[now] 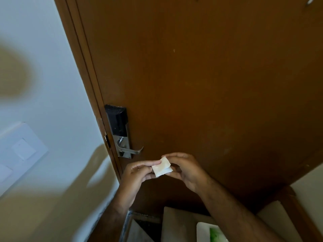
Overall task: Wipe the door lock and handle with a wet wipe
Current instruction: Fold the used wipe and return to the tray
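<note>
Your left hand [138, 172] and right hand [183, 169] each pinch edge of wet wipe [162, 167], lower centre, likely unfolding for broader wiping face; lock [117, 124] and handle [132, 150] just above-left, untouched

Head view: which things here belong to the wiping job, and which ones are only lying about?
For the job:
- wet wipe, held by left hand and right hand
- door lock
- handle

Only lying about:
- wall switch
- white pack with green print
</note>
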